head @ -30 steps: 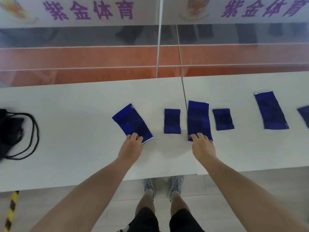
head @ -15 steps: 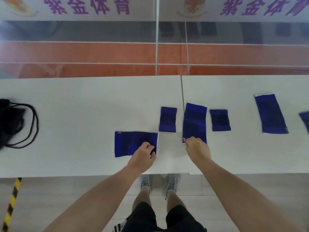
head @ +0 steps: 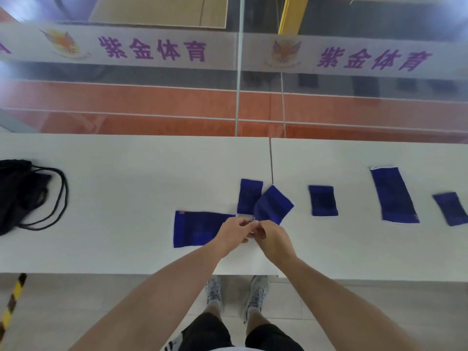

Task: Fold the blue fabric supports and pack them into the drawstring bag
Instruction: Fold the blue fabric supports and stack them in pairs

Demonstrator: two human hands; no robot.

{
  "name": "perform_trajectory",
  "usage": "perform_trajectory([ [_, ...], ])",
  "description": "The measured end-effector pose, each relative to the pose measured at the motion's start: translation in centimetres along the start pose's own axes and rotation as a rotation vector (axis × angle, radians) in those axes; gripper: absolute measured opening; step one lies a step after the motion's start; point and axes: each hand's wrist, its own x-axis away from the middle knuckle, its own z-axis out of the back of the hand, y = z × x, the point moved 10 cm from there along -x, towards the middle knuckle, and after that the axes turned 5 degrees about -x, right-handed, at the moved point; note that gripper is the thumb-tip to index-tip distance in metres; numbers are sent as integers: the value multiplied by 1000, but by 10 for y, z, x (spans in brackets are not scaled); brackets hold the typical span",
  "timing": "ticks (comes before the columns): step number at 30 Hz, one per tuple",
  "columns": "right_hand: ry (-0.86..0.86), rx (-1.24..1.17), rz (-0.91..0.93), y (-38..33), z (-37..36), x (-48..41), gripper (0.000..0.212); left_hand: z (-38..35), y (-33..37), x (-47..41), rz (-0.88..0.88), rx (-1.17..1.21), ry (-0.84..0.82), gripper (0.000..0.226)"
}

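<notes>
Several blue fabric supports lie in a row on the white table. One long support lies crosswise near the front edge, and my left hand grips its right end. My right hand holds the near end of a second long support, which is lifted and tilted over a small support. Both hands meet at the middle. Further right lie a small support, a long one and another small one. The black drawstring bag lies at the far left.
A seam splits the two white table tops. A glass partition with a printed banner stands right behind the table. The floor, my legs and my shoes show below the front edge, with a yellow-black striped bar at the lower left.
My right hand has pulled the second long support left and turned it, so it now overlaps a small one. Both hands have come together. The camera has tilted up.
</notes>
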Motion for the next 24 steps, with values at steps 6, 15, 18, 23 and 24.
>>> perform_trajectory([
  [6,20,-13,-24,-2,13,-6,32,23,17,6,-98,-312,75,14],
  [15,-291,518,43,-10,20,-60,22,60,52,33,-260,-511,8,19],
  [18,-340,283,-168,-2,26,-59,12,83,46,39,-209,-462,81,23],
  [23,-425,22,-247,-10,14,-53,10,136,8,47,-75,-343,242,24],
  [24,-439,-21,-266,-13,8,-54,13,146,-1,48,-47,-322,268,23],
])
